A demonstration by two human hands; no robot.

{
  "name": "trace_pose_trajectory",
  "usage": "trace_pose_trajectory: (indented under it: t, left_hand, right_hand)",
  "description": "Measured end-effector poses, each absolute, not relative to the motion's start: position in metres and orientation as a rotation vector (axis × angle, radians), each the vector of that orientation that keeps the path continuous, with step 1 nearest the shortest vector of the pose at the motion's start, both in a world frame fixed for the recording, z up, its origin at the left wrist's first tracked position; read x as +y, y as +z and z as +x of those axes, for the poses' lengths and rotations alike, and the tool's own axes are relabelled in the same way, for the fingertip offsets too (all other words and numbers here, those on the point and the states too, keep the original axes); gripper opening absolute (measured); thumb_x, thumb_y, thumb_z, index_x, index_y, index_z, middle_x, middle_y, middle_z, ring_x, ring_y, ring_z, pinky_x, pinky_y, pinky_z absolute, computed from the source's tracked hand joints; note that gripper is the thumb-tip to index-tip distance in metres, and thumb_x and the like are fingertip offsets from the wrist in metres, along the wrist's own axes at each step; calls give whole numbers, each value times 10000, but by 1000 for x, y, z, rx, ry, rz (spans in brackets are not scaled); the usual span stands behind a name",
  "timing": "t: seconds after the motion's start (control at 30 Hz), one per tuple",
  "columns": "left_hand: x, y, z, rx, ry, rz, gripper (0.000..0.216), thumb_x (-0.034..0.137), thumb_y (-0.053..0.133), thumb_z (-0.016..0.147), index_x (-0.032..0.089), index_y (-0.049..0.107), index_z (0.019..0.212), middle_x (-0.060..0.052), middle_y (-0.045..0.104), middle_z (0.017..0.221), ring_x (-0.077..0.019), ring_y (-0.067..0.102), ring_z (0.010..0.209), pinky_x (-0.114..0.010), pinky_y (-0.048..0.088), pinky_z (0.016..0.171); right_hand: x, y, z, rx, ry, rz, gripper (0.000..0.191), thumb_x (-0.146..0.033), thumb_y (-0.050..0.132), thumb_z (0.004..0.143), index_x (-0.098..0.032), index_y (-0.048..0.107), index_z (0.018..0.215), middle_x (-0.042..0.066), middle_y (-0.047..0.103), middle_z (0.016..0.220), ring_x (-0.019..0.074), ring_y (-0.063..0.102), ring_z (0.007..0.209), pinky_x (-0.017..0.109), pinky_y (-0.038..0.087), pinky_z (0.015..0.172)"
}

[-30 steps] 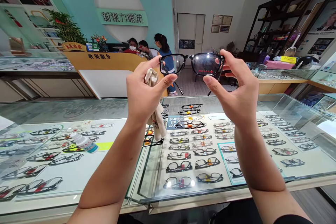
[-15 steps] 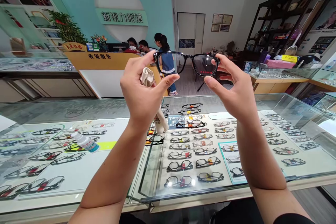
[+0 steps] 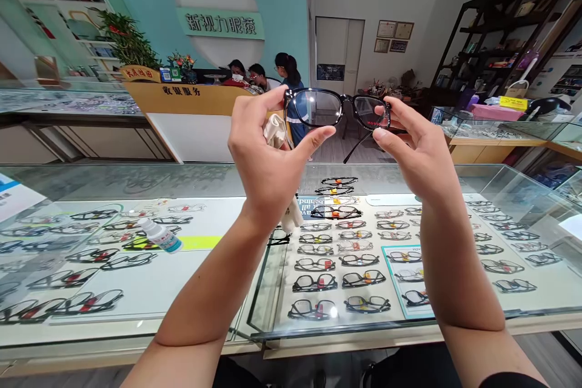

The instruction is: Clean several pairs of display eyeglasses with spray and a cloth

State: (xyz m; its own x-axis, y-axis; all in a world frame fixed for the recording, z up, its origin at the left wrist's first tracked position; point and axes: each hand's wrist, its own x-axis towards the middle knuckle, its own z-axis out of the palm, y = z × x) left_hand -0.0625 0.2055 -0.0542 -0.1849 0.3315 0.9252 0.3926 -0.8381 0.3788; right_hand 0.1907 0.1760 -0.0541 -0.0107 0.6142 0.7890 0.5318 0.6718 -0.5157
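Observation:
I hold a pair of black-framed glasses [image 3: 336, 108] up in front of me, above a glass display counter. My left hand [image 3: 268, 157] pinches the left lens rim between thumb and forefinger, with a beige cleaning cloth [image 3: 276, 131] tucked in its palm and hanging down behind it. My right hand [image 3: 416, 148] grips the right lens rim with thumb and fingers. The temples are unfolded and point away from me.
The glass counter [image 3: 318, 327] covers rows of display frames [image 3: 339, 254]. A small spray bottle [image 3: 161, 235] lies on the glass at the left. Three people stand or sit at a wooden reception desk [image 3: 195, 109] behind. Dark shelving [image 3: 500, 42] stands at the right.
The glasses have turned, the left lens now facing me more squarely, and both hands have drawn closer together. The view has shifted slightly left.

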Motion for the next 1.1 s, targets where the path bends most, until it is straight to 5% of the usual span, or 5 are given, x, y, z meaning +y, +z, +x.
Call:
trace_pose_trajectory:
  t: [0.63, 1.1]
  left_hand:
    - [203, -53, -61, -843, -2176, -2021, 851, 837, 932, 727, 295, 729, 1352, -102, 732, 1391, -433, 584, 1507, -625, 557, 1187]
    - [201, -51, -62, -909, -2133, -2027, 691, 739, 971, 748, 336, 774, 1273, -75, 792, 1257, -381, 694, 1370, -577, 560, 1211]
  right_hand:
    - [176, -54, 191, -1691, 78, -977, 623, -540, 743, 989, -360, 666, 1580, 94, 750, 1550, 370, 726, 1405, 643, 640, 1137]
    - [176, -56, 193, -1664, 21, -990, 620, -668, 751, 987, -344, 657, 1507, 106, 759, 1473, 341, 735, 1322, 588, 648, 1107]
